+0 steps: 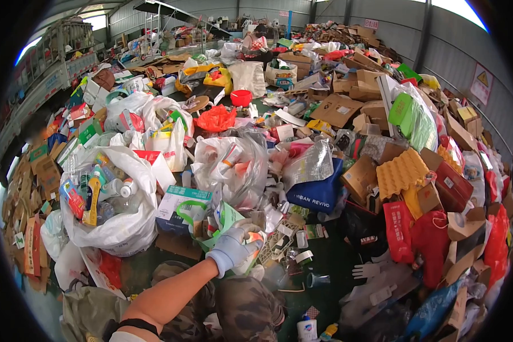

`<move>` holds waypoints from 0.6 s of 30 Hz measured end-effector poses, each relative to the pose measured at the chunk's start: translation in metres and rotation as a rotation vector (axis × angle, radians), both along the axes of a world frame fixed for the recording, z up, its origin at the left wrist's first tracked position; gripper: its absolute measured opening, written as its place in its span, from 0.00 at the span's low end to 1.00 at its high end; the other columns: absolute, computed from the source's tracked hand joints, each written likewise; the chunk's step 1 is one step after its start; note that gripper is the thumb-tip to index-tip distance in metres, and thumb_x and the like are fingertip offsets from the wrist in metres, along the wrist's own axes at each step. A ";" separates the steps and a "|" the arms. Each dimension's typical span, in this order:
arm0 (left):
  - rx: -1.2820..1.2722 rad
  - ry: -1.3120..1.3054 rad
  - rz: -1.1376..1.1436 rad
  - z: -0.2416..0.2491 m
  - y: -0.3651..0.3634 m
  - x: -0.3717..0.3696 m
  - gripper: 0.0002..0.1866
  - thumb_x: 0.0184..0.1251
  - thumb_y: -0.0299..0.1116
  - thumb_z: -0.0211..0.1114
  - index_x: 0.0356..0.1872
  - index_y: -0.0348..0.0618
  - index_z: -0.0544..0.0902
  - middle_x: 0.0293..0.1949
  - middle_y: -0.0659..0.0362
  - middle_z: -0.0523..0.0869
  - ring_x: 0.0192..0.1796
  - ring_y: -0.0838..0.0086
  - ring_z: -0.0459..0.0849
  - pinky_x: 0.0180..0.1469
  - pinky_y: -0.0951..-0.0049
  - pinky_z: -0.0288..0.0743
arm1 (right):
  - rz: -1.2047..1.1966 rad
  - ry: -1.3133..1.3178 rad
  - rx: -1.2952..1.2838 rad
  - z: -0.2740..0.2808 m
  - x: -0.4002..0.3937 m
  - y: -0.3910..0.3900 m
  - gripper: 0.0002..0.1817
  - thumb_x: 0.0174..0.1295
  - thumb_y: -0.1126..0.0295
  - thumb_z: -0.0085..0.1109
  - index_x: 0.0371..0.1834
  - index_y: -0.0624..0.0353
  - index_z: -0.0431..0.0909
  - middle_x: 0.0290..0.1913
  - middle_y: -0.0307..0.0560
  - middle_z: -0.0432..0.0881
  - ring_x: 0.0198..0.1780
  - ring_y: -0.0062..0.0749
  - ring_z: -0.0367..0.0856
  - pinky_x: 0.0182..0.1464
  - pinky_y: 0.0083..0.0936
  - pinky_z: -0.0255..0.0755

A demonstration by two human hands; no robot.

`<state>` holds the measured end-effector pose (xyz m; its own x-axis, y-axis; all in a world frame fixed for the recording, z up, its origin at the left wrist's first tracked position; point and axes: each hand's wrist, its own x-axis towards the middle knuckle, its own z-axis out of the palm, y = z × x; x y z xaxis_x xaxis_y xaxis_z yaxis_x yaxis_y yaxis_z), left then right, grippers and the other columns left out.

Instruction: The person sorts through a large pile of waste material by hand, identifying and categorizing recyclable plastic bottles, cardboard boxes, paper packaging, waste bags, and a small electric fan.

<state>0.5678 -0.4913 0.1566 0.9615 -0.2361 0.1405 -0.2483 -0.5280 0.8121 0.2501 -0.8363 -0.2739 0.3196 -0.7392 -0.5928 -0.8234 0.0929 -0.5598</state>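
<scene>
Camouflage trousers [233, 310] are seen nearest, below the forearm. Only the left hand [232, 246], gloved in white, is seen; it is closed around a crumpled packet [251, 251] with orange print, held just above the green floor [330, 273]. The packet's long axis cannot be told. Just beyond, a green-handled bag [211, 219] is crowded by a white sack [119, 228] of bottles and a blue bag [319, 191]; cardboard [336, 108] is heaped farther back.
</scene>
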 end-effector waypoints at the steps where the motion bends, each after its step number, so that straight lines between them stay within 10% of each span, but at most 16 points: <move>1: -0.003 -0.004 0.013 -0.001 0.000 0.001 0.20 0.53 0.33 0.67 0.49 0.41 0.76 0.58 0.51 0.68 0.41 0.72 0.79 0.45 0.74 0.75 | -0.122 -0.037 -0.026 -0.013 0.022 0.003 0.34 0.50 0.73 0.60 0.62 0.54 0.58 0.44 0.47 0.74 0.32 0.32 0.75 0.30 0.31 0.73; 4: 0.008 -0.078 -0.006 -0.028 0.007 0.009 0.22 0.52 0.29 0.66 0.51 0.41 0.75 0.56 0.54 0.72 0.40 0.77 0.77 0.45 0.75 0.74 | -0.153 -0.675 0.502 0.057 0.084 0.024 0.47 0.46 0.76 0.65 0.68 0.52 0.45 0.47 0.47 0.72 0.35 0.26 0.76 0.33 0.24 0.74; 6: -0.037 0.072 0.020 -0.008 0.004 0.004 0.20 0.53 0.29 0.65 0.49 0.39 0.75 0.43 0.55 0.80 0.38 0.76 0.78 0.43 0.76 0.72 | 0.079 -0.767 0.262 0.065 0.093 0.016 0.40 0.52 0.75 0.61 0.66 0.58 0.48 0.46 0.46 0.73 0.38 0.26 0.76 0.39 0.23 0.73; 8: -0.181 0.226 0.027 0.004 -0.002 -0.003 0.20 0.58 0.29 0.62 0.52 0.38 0.72 0.40 0.57 0.80 0.36 0.81 0.76 0.40 0.81 0.71 | 0.085 -0.468 0.024 0.114 0.073 0.011 0.34 0.51 0.70 0.64 0.61 0.64 0.60 0.51 0.52 0.72 0.50 0.33 0.72 0.56 0.24 0.64; 12: -0.213 0.192 -0.020 -0.001 0.011 0.001 0.21 0.59 0.31 0.63 0.53 0.37 0.73 0.42 0.58 0.79 0.42 0.81 0.77 0.47 0.82 0.70 | -0.073 -0.164 0.035 0.127 -0.018 -0.010 0.31 0.52 0.70 0.62 0.60 0.63 0.62 0.50 0.53 0.75 0.50 0.36 0.74 0.53 0.27 0.67; 18: -0.192 0.214 0.075 0.004 0.002 0.000 0.20 0.58 0.34 0.61 0.52 0.42 0.75 0.25 0.69 0.76 0.18 0.90 0.62 0.19 0.88 0.54 | 0.015 0.131 -0.021 0.108 -0.131 0.012 0.27 0.49 0.63 0.62 0.51 0.65 0.72 0.46 0.53 0.78 0.47 0.38 0.77 0.51 0.28 0.70</move>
